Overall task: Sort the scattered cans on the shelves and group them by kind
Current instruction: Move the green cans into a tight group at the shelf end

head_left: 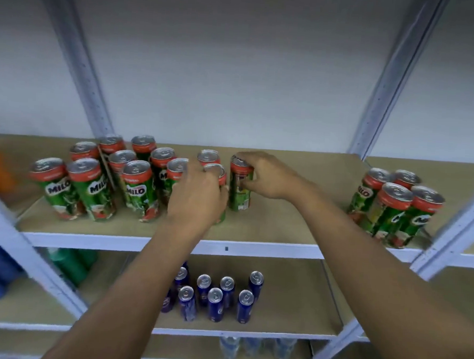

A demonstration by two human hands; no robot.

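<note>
Right grip (261,178) curled round Milo can (239,190), left grip (196,196) holding neighbouring can (217,172)

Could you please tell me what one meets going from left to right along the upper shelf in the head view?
Large Milo can group → left hand → right hand gripping a Milo can → small Milo can group.

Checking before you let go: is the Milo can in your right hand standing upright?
Upright. The Milo can stands on the shelf, lid up, with the right hand gripping its top.
</note>
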